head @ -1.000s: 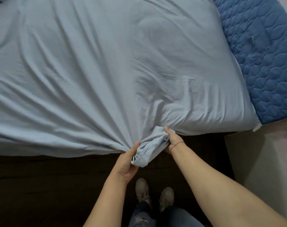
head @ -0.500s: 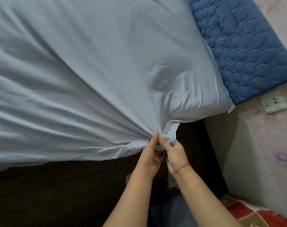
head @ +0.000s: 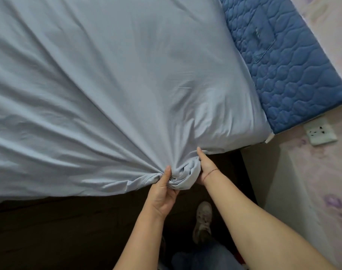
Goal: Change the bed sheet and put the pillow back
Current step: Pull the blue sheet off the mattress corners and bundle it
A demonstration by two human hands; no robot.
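**Sheet is on, but the corner is not done**

The light blue bed sheet (head: 107, 84) lies spread over most of the blue quilted mattress pad (head: 293, 75). A strip of the pad on its right side shows bare.

Just left of the pad's near corner, at the bed's edge, the sheet is pulled into a tight bunch (head: 183, 176). The left hand (head: 162, 193) pinches the bunch with thumb and fingers. The right hand (head: 205, 168) grips its other side, thumb up. Long folds fan out from the bunch, so the sheet looks pulled hard.

I think the sheet is mostly on. This corner is not fixed yet, and the bare strip needs covering. No pillow can be seen, so that job is probably left to do.
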